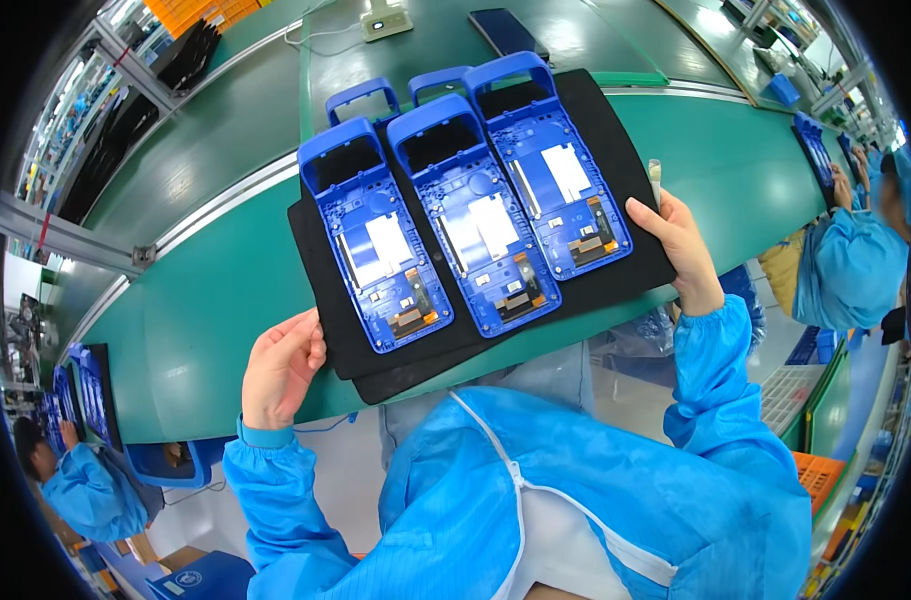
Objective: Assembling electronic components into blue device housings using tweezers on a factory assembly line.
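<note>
My left hand pinches the lower left edge of a stack of black boards. My right hand grips the stack's right edge, its thumb near a small silvery strip. On the upper board lie three blue plastic device housings, each with an open frame at its far end. The left housing, middle housing and right housing show white labels, screws and orange-brown flex cables. Two more blue frames stick out behind them. A second board shows beneath, slightly offset. The boards are tilted above the bench.
The green bench runs left to right, with a metal rail along its far side. A dark phone and a pale corded device lie beyond. Co-workers in blue sit at far left and far right. A blue bin is below the bench.
</note>
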The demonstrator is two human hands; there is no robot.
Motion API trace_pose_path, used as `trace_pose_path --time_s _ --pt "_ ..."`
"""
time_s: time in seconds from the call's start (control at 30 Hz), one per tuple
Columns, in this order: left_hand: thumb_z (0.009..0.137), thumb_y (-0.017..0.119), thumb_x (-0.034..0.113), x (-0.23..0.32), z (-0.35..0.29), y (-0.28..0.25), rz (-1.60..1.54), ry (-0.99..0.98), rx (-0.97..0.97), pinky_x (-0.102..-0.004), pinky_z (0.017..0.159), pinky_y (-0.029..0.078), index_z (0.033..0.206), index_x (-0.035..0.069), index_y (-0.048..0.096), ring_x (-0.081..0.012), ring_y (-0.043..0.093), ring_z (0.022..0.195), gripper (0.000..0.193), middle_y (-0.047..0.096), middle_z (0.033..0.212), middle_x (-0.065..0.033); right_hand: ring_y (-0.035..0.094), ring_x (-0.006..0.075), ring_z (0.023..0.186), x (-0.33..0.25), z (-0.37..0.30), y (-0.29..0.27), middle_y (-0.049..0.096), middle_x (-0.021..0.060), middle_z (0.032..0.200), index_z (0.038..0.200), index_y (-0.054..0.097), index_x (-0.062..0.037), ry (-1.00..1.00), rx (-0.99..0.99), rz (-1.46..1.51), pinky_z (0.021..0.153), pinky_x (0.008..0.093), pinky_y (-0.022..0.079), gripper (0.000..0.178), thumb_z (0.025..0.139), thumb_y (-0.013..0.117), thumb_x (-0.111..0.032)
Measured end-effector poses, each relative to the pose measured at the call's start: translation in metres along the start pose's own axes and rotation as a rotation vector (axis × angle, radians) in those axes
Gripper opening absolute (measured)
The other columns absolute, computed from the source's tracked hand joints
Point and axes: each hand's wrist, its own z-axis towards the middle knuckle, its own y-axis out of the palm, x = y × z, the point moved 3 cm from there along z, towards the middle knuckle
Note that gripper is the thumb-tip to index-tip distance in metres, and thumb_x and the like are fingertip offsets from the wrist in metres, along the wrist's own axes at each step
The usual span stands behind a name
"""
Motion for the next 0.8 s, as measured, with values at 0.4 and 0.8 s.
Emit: trace_pose_path --time_s 0.4,0.8 --pt "0.084 0.061 0.013 0.006 0.041 0.144 -0.078 -0.027 -0.45 -0.0225 0.057 0.046 0.109 -0.009 0.052 -0.0116 0.057 0.065 0.034 0.058 0.08 -0.0073 0.062 0.0105 0.077 -0.019 -0.037 -0.139 0.063 0.0058 0.094 0.108 0.053 -0.0003 -0.12 0.296 0.027 0.068 0.0215 0.05 0.025 0.088 0.054 -0.015" --pt "0.087 0.058 0.013 -0.074 0.129 0.1 -0.135 -0.195 -0.668 -0.0234 0.062 0.047 0.104 -0.007 0.056 -0.0106 0.055 0.069 0.027 0.057 0.079 -0.0056 0.061 0.0177 0.078 0.081 0.007 -0.232 0.064 0.0074 0.087 0.095 0.062 -0.0027 -0.131 0.855 -0.895 0.069 0.028 0.046 0.022 0.081 0.064 -0.02"
